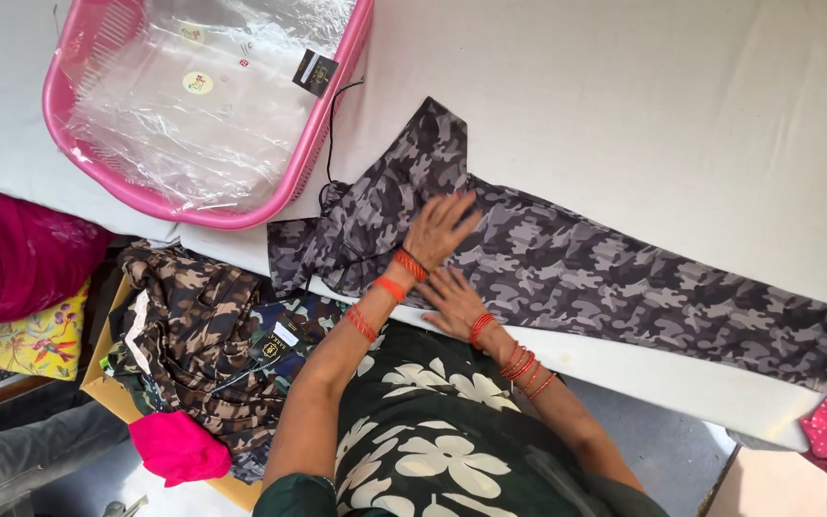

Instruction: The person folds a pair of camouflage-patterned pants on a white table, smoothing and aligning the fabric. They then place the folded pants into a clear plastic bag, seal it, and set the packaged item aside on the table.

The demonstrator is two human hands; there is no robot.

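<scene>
Both hands flat, fingers spread, gripping nothing: left hand (440, 228) and right hand (452, 302) press trousers (567, 273) smooth, beside basket (323, 144).

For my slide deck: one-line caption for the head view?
Both hands, left hand and right hand, flat on grey camouflage trousers beside pink plastic basket.

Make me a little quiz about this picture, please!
1. True or false: both hands, left hand and right hand, lie flat on the grey camouflage trousers.
2. What colour is the plastic basket? A pink, B blue, C green.
3. What lies inside the basket?

Key: 1 true. 2 A. 3 Clear plastic bags.
</scene>
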